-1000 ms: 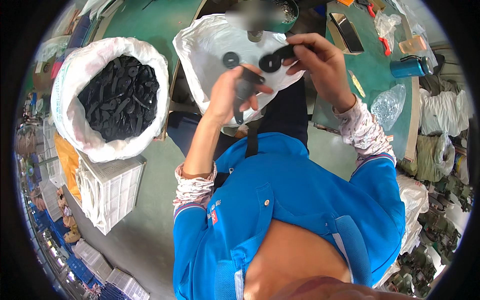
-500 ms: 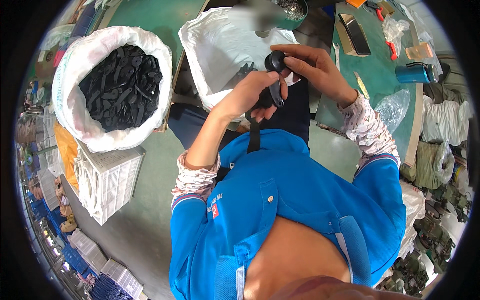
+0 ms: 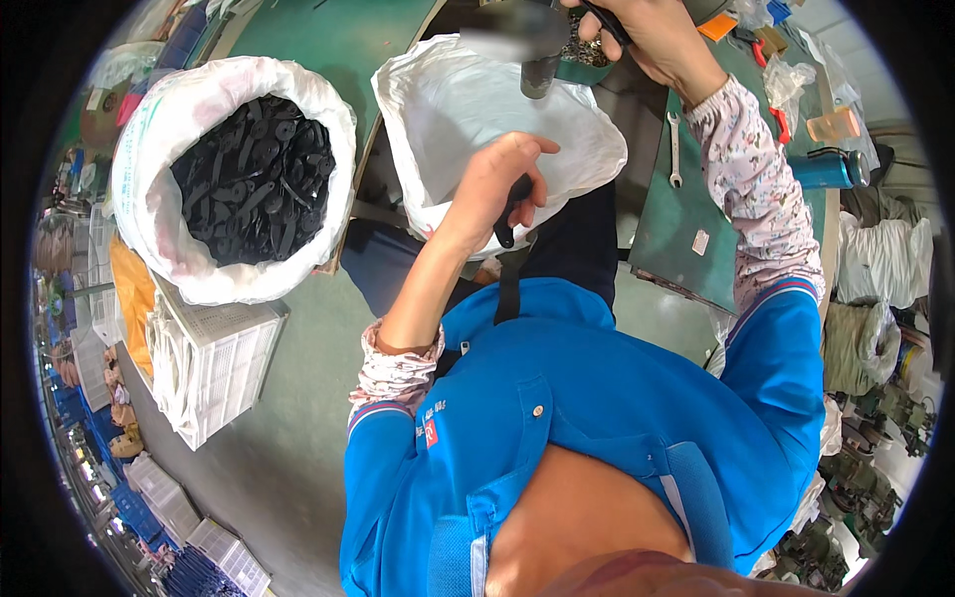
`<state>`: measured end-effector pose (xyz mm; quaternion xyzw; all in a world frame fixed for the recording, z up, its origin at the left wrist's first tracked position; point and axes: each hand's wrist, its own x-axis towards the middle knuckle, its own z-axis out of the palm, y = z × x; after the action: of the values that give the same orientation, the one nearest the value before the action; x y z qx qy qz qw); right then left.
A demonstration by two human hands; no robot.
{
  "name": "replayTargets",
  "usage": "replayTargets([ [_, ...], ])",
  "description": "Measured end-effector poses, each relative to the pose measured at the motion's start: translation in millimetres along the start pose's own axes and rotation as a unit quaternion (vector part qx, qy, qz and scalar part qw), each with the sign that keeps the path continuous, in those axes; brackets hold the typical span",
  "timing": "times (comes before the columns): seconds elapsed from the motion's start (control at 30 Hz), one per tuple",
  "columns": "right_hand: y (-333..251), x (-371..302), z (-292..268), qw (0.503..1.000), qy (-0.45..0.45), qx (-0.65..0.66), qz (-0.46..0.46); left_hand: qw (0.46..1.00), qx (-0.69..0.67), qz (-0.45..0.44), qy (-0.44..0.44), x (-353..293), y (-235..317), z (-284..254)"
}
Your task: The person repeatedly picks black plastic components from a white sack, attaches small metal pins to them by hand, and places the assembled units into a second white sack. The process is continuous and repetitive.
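Note:
My left hand [image 3: 494,189] is closed round a black plastic part [image 3: 518,189], its index finger pointing out to the right. Its narrow end sticks out below the fingers; the rest is hidden in the palm. At the top edge my right hand [image 3: 662,40] has its fingers wrapped round a black bar-shaped piece [image 3: 607,22]; whether this is loose or fixed to something, I cannot tell. Just left of it hangs a dark cylinder [image 3: 540,75] below a blurred grey shape. Under my left hand gapes a white sack [image 3: 448,119].
On the left, a white sack [image 3: 139,189] full of black plastic parts [image 3: 254,179] stands above a white crate [image 3: 229,368]. A green tub [image 3: 582,72] holds small metal pieces. The green bench [image 3: 667,219] at right bears a wrench [image 3: 675,149] and a blue bottle [image 3: 826,169].
My hands have parted: the right moved up and away to the black bar-shaped piece, while the left stayed over the sack with a black part. A dark cylinder now shows by the blurred shape.

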<state>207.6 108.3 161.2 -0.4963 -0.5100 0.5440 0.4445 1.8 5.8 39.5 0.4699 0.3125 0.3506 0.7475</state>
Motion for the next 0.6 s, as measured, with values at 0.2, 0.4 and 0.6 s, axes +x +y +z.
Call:
replayTargets([
  [0.2,28,-8,9,1.000,-0.015,-0.006,-0.010,0.996,-0.041,0.039,0.074,4,-5,-5],
  [0.4,110,-85,22,0.997,-0.069,-0.008,-0.040,0.981,-0.007,0.145,0.131,12,-18,-7],
  [0.6,163,-133,87,0.996,-0.068,0.042,0.026,0.975,-0.042,0.169,0.141,8,-22,-1],
])
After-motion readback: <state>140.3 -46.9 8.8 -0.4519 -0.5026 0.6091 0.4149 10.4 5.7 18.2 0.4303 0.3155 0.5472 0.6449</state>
